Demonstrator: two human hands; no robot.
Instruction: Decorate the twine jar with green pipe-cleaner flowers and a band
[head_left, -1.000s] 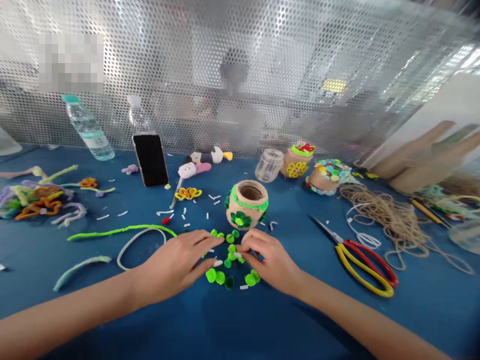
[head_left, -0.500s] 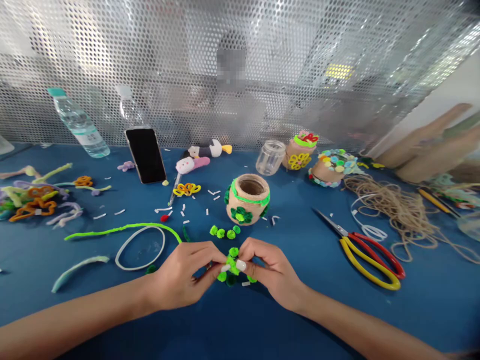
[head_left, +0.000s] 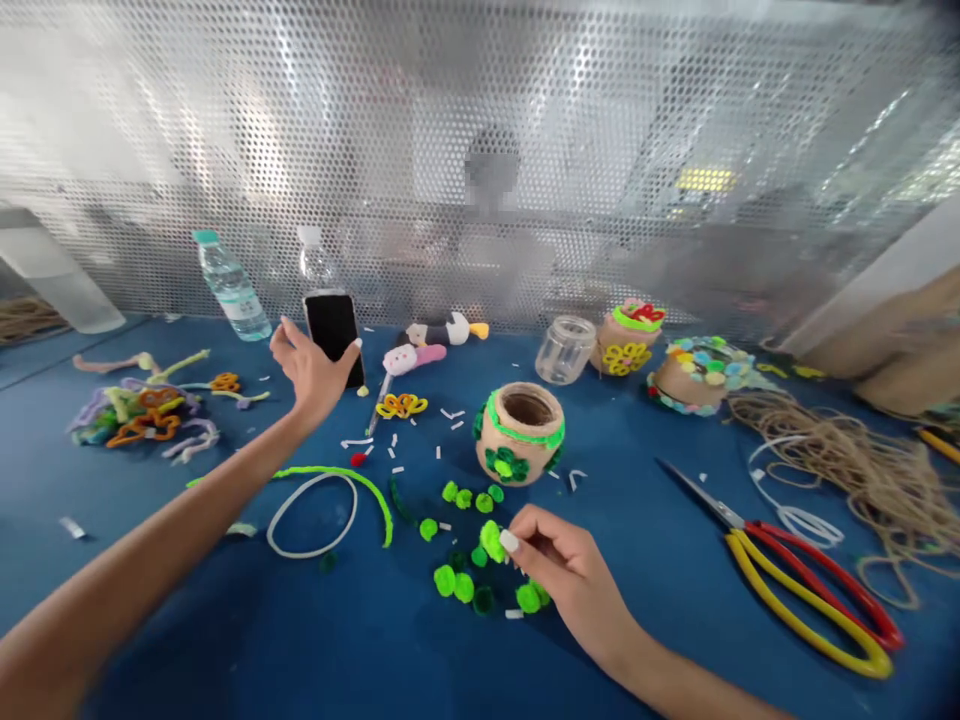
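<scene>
My left hand (head_left: 311,370) is stretched out over the table in front of the black phone (head_left: 335,325), thumb and fingers apart and nothing between them. I cannot tell whether it touches the phone. Between thumb and finger of my right hand (head_left: 566,570) is a bright green pom-pom (head_left: 492,540). Several loose green pom-poms (head_left: 454,584) lie on the table around and below that hand. Just beyond them stands a twine-wrapped jar (head_left: 517,445) with a green band and dark green flowers. A bright green pipe cleaner (head_left: 367,485) lies beside a white cord loop (head_left: 311,557).
Scissors (head_left: 795,580) with red and yellow handles lie at right, near loose twine (head_left: 817,430). A glass jar (head_left: 565,352) and decorated pots (head_left: 627,342) stand behind. At left are a pipe-cleaner pile (head_left: 146,410) and a water bottle (head_left: 234,290). A perforated metal panel (head_left: 585,180) backs the table.
My left hand has let go of the green piece and moved left and away from me to the phone. My right hand keeps the pom-pom. The view has shifted to the left.
</scene>
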